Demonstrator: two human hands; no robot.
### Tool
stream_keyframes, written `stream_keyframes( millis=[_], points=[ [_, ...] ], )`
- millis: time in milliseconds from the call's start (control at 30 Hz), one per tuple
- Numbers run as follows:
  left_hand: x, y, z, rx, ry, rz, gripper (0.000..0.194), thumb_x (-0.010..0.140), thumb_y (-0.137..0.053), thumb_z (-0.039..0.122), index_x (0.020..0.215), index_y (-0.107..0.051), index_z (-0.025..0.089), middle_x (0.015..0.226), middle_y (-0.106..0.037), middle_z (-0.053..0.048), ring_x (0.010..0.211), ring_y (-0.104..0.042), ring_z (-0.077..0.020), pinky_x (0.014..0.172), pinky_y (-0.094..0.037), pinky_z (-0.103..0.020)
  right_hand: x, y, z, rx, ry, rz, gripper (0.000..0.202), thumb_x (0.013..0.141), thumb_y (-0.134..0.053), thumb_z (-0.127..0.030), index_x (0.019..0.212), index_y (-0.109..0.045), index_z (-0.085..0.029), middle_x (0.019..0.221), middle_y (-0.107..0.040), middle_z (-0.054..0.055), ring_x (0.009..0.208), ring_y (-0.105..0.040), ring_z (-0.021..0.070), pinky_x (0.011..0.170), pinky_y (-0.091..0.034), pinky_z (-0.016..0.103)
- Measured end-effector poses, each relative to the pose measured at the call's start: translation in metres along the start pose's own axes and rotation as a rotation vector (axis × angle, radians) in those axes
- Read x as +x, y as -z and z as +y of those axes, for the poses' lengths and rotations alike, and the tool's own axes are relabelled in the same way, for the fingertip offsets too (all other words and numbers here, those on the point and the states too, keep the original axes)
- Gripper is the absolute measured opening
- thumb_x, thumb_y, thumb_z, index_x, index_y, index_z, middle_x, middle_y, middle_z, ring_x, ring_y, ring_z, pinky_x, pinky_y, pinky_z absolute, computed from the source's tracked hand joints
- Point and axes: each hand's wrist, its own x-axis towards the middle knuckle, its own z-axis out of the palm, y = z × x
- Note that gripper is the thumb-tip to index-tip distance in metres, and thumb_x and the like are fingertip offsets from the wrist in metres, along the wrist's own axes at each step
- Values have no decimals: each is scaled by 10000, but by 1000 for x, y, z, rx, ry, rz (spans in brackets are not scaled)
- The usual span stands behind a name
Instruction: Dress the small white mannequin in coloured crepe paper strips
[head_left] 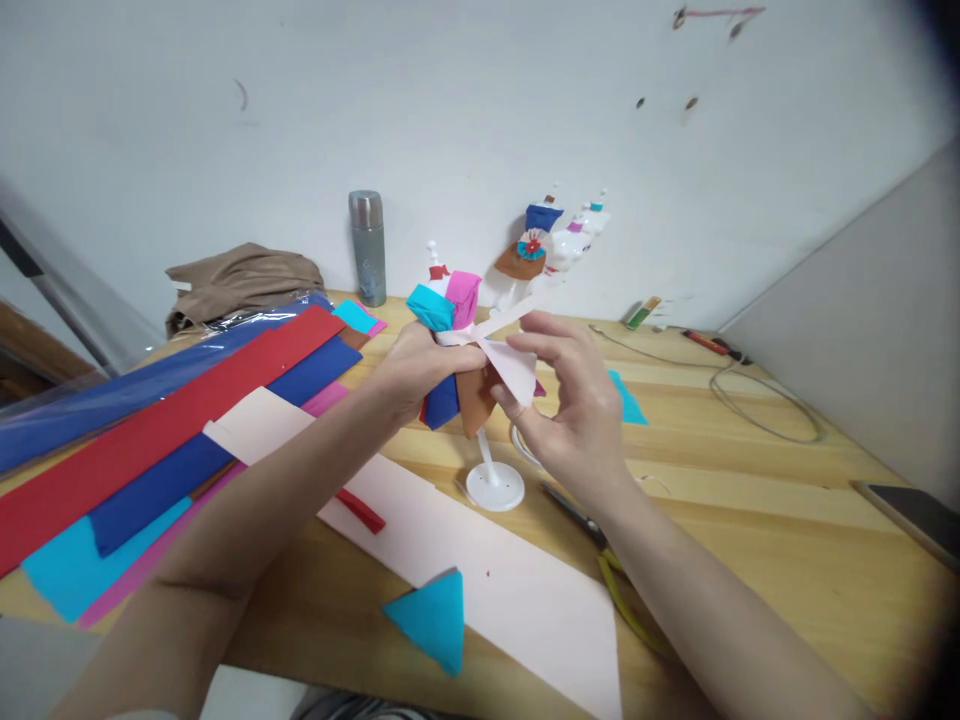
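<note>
A small white dress form (495,487) stands on its round base, dressed in crepe paper: turquoise (430,305) and magenta (463,292) at the bust, brown (475,400) and dark blue below. My left hand (417,368) is closed round its waist, the thumb pressing on a pale pink paper strip (513,368). One end of this strip points up to the right and the other flares downward. At the flared end, the thumb and fingers of my right hand (574,405) are bent round the strip's edge. The fingers of my left hand behind the form are hidden.
Scissors (581,515) with yellow handles lie under my right forearm. Paper sheets, red (180,420) and pale pink (517,600), cover the left and front; a turquoise piece (435,620) lies there. Behind stand a flask (368,250) and dressed forms (521,262). A phone (911,515) lies right.
</note>
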Motion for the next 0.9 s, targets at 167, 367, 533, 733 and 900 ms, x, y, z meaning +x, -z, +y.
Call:
stream_keyframes(
  millis=[167,367,533,733,900],
  points=[
    [-3,-2,2,-19,-15,-51,248,560,-811,161,745,-646,160,673,-664,8,654,-644,-141,648,-538,-246,2,2,-4,-54,12,78,85,880,-700,-197,920,-702,-273,1186,-696,102,1109,-696,296,911,-584,510],
    [-6,-7,4,-50,3,-59,240,578,-802,135,768,-658,165,724,-695,0,695,-666,-149,681,-549,-256,-1,-7,6,90,-191,44,95,845,-731,-264,914,-668,-280,1060,-686,76,996,-695,281,863,-587,496],
    [-10,-7,6,-14,12,-82,234,582,-814,143,774,-682,146,723,-704,-16,701,-676,-170,679,-531,-272,4,-5,-2,256,-356,-9,190,813,-795,-350,866,-628,-278,1012,-692,59,907,-682,247,821,-586,457],
    [-5,-2,4,-80,87,-165,241,621,-784,144,848,-707,121,743,-722,-38,736,-706,-182,744,-572,-286,6,-4,-2,315,-449,-56,259,797,-807,-451,859,-620,-283,936,-702,51,964,-697,265,773,-595,426],
    [-4,-1,3,-108,133,-169,201,648,-745,132,846,-713,124,758,-734,-40,706,-692,-163,715,-567,-258,1,-6,3,243,-316,-17,174,821,-780,-331,875,-621,-286,1191,-711,91,1095,-704,298,844,-598,477]
  ],
)
